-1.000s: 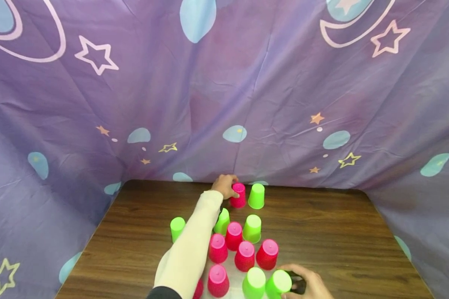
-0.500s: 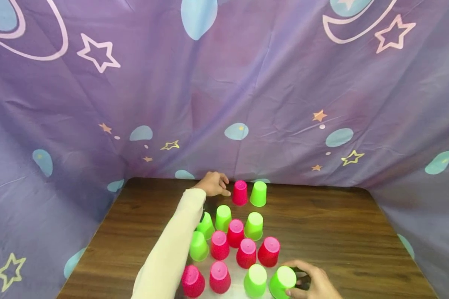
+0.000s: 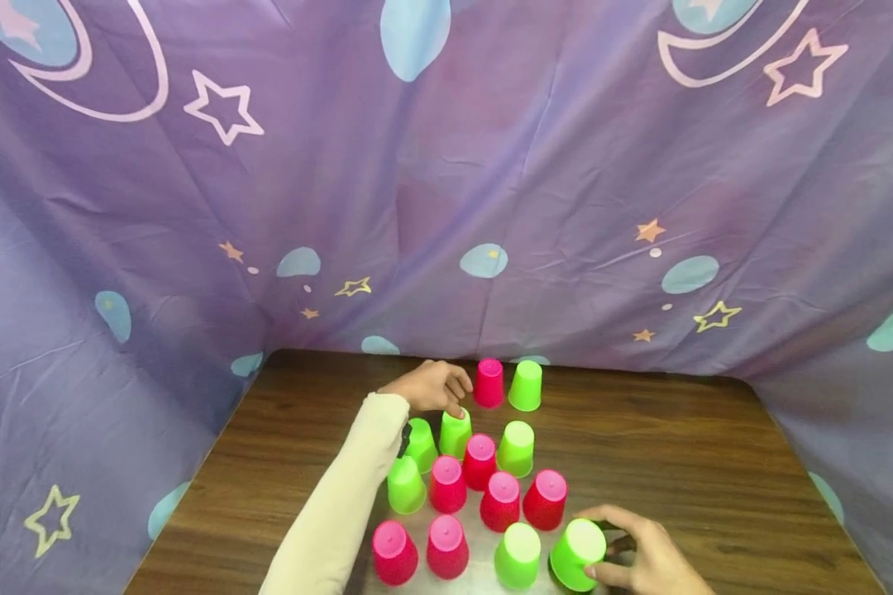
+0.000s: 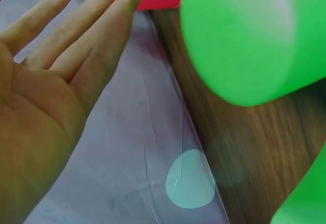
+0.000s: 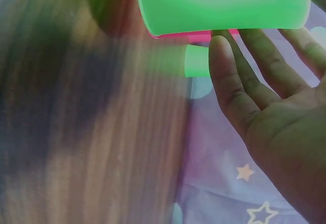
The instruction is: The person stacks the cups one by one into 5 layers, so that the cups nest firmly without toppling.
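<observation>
My left hand (image 3: 427, 386) is at the back of the table, its thumb tip right at the top of an upside-down green cup (image 3: 456, 435). In the left wrist view the fingers (image 4: 84, 46) are extended and hold nothing, beside a large green cup (image 4: 239, 46). Close to those fingertips stands a pink cup (image 3: 489, 384). Near the front, my right hand (image 3: 643, 552) grips another upside-down green cup (image 3: 578, 558) between thumb and fingers. The right wrist view has this cup (image 5: 219, 7) lying against the fingers.
Several upside-down pink cups, one of them a front pink cup (image 3: 447, 548), stand between the hands. More green cups (image 3: 518, 558) are among them, and one green cup (image 3: 525, 386) is at the back. A purple patterned cloth (image 3: 432, 207) hangs behind the wooden table (image 3: 677, 463).
My left hand has let go of the back pink cup, drawn left, then come down toward a green cup. The green cup in my right hand has shifted slightly right, away from its neighbour.
</observation>
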### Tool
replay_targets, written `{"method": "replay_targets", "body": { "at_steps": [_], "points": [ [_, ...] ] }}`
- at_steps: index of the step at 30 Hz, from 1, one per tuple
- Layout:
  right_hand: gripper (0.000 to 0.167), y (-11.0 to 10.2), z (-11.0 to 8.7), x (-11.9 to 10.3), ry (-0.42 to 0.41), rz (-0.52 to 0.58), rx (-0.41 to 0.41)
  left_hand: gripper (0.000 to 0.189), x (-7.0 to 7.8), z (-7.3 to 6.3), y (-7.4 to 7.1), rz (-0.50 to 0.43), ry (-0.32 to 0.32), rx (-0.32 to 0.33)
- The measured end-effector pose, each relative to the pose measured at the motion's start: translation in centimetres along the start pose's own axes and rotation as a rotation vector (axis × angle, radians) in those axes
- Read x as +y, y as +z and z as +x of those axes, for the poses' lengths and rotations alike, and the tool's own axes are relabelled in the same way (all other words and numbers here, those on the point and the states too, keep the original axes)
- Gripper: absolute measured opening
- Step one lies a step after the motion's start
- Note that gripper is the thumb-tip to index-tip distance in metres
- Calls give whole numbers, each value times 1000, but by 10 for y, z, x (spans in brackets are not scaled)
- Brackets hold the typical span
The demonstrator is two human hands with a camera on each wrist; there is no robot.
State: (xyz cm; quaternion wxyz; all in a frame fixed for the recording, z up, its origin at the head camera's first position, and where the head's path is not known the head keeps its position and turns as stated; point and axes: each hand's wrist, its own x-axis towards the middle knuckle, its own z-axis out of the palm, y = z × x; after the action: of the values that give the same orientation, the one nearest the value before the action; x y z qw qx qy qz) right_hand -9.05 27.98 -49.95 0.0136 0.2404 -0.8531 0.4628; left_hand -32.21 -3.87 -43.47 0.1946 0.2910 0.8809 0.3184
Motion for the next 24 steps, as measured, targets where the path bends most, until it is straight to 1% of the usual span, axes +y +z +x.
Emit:
{"method": "replay_targets", "body": {
  "at_steps": [2,4,6,8,11,14,18,24],
  "points": [
    [48,-2,2,-2,-20,12,-11,43,0,-2,4,23,-17,-27],
    [48,-5,4,-4,-62,16,-22,42,-1,-3,7,57,-36,-50],
    [49,-7,5,-5,-112,-18,-12,42,-3,-4,9,101,-46,-70],
    [52,-10,7,-7,-162,-51,1,41,-4,-5,10,131,-41,-81],
    [55,-15,10,-11,-224,-99,20,42,-6,-5,12,157,-27,-77],
    [54,-20,15,-17,-242,-89,13,42,-8,-6,13,160,-10,-63],
    [50,-26,24,-26,-224,-59,-18,43,-10,-6,15,163,6,-49],
    [45,-32,37,-33,-227,-52,-55,42,-13,-6,17,167,-4,-36]
  ]
}}
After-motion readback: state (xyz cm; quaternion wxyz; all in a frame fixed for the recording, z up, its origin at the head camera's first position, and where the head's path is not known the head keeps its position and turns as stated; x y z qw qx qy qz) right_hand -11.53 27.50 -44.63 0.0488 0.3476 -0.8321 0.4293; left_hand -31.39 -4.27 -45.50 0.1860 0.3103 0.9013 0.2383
